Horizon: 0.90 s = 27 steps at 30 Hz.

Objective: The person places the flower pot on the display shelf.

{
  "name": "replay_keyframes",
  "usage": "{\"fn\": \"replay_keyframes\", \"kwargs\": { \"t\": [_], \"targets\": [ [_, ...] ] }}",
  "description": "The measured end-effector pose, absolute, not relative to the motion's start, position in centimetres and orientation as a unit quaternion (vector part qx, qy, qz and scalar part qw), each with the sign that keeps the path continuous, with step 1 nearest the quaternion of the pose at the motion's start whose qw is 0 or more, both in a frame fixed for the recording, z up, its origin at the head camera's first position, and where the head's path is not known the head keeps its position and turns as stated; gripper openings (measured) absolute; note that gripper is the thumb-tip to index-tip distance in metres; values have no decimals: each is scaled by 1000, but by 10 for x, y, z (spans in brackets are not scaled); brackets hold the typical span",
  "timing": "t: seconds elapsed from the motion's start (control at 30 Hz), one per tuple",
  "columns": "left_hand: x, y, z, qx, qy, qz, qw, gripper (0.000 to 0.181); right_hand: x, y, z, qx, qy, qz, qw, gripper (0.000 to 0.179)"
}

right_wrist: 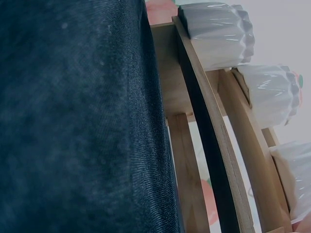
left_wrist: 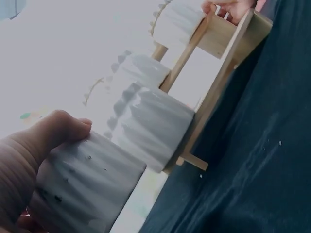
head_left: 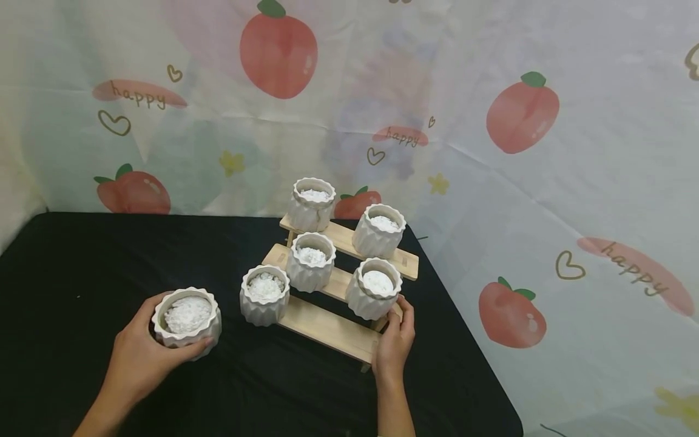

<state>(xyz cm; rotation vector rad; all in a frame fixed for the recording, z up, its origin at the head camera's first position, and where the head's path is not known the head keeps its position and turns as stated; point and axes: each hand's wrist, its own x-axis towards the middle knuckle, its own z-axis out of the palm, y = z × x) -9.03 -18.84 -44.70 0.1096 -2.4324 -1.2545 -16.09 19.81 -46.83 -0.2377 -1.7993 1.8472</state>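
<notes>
My left hand (head_left: 144, 343) grips a white fluted pot (head_left: 215, 328) with a scalloped rim, thumb across its near side. White crumbly filling shows inside it. Right of this pot stands a three-step wooden stand (head_left: 333, 328), whose right end my right hand (head_left: 394, 349) holds, its fingers beside the middle step. Similar filled pots sit on the stand: one on the left of the lowest step (head_left: 264, 309), two on the middle step, two on the top. In the left wrist view the held pot (left_wrist: 92, 184) is close to the lowest-step pot (left_wrist: 150, 126).
Black cloth (head_left: 246, 388) covers the table beneath everything. Behind and to the right hangs a pale curtain (head_left: 338, 73) printed with red fruit and hearts. The table's right edge runs close to the stand's right end.
</notes>
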Motion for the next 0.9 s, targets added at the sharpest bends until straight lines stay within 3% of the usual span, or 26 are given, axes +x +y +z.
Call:
{"fn": "replay_keyframes", "kwargs": {
  "t": [0.9],
  "targets": [
    [-67, -154, -436, -8, -853, -475, 216, 95, -161, 198, -468, -92, -666, 685, 281, 32]
  ]
}}
